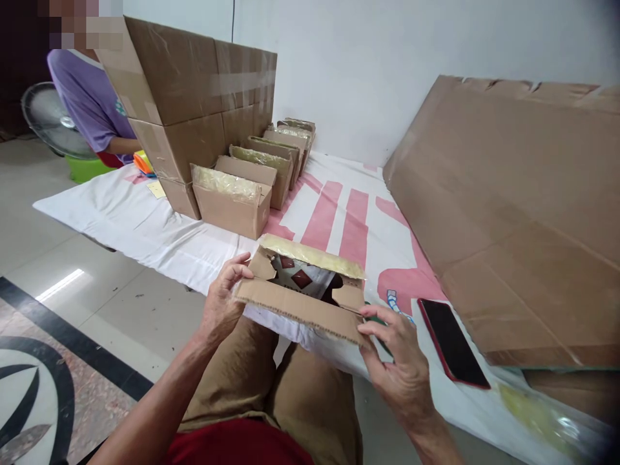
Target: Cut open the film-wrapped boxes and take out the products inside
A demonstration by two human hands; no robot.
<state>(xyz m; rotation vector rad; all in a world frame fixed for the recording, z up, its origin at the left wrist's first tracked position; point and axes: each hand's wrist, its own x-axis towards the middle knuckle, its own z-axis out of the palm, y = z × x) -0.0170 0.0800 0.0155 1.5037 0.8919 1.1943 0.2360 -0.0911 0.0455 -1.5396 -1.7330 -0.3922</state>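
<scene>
A small open cardboard box point(295, 305) rests over my knees, flaps up, with a red and white patterned item showing inside. My left hand point(223, 298) grips the box's left end, thumb on the side flap. My right hand point(397, 355) holds the right corner, fingers curled against the near flap. Yellowish tape runs along the far flap.
A row of several similar small boxes point(232, 197) stands on a white and pink sheet point(334, 213). Tall stacked cartons point(194, 97) stand behind them. Flattened cardboard sheets point(513, 206) lean at the right. A dark phone point(453, 342) lies by my right hand. Another person point(90, 103) sits by a fan point(48, 119).
</scene>
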